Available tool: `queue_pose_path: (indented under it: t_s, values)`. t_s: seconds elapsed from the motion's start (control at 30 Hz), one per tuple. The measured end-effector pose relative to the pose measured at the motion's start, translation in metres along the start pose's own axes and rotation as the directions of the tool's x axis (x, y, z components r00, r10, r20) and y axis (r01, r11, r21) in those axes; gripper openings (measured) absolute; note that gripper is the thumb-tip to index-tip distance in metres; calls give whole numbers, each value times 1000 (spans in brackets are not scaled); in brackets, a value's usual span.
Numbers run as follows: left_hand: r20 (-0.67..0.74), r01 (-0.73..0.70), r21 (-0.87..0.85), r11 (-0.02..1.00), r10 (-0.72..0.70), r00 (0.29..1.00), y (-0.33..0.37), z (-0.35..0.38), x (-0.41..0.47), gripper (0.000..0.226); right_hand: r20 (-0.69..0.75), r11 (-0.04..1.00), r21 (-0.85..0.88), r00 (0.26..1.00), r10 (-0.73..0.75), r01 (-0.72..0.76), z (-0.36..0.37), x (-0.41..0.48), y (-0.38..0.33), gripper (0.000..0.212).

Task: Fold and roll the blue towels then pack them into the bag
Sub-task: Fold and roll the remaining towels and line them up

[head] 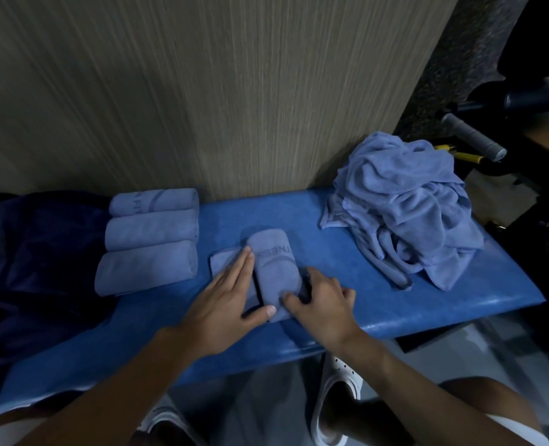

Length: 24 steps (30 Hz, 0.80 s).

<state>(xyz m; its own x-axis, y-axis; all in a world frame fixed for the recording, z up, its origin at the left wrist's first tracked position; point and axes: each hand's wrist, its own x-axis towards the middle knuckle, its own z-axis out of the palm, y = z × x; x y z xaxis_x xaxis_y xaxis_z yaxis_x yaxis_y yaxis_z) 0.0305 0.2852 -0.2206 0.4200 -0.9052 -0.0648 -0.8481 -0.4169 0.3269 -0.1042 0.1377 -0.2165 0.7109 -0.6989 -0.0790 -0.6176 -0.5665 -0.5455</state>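
The half-rolled towel (274,272) lies midway along the padded bench (363,310). It looks soft, light and likely to spring open, so is best held round the roll. The right hand (321,300) curls round it; the left hand (224,300) presses its loose tail, fingers straight.

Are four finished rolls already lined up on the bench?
No, only three finished rolls lie side by side on the bench; a fourth towel is just partly rolled.

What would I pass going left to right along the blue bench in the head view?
First the dark bag → three rolled towels → half-rolled towel → pile of loose towels → grey handle.
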Motion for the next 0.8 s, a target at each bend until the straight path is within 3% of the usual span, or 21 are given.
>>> queue_pose_path:
  t_s: [0.23, 0.37, 0.47, 0.57, 0.67, 0.73, 0.8]
  values:
    - [44, -11, 60, 998, 9, 999, 6, 7, 7, 118, 1, 996, 56, 998, 67, -67, -4, -4, -10, 41]
    - [-18, 50, -104, 993, -52, 998, 10, 3, 8, 126, 32, 953, 281, 994, 107, -112, -11, 1, -18, 28]
    - [-97, 25, -89, 996, -34, 995, 10, -4, 3, 110, -57, 894, 448, 997, 60, -28, -13, 4, -19, 29]
    - [-169, -5, -84, 996, -9, 986, 10, -14, 0, 100, -146, 931, 339, 985, -92, 137, -14, 1, -17, 37]
    - [-320, -118, 10, 993, 116, 940, 4, -31, 8, 88, -194, 903, 157, 909, -369, 400, -13, -6, -17, 39]
    - [-312, -189, 154, 970, 230, 922, -3, -41, 16, 83, -179, 859, -16, 844, -505, 511, -13, -7, -16, 42]
    - [-218, -228, 291, 929, 297, 930, -8, -48, 22, 78, -162, 816, -154, 801, -577, 557, -14, -6, -15, 48]
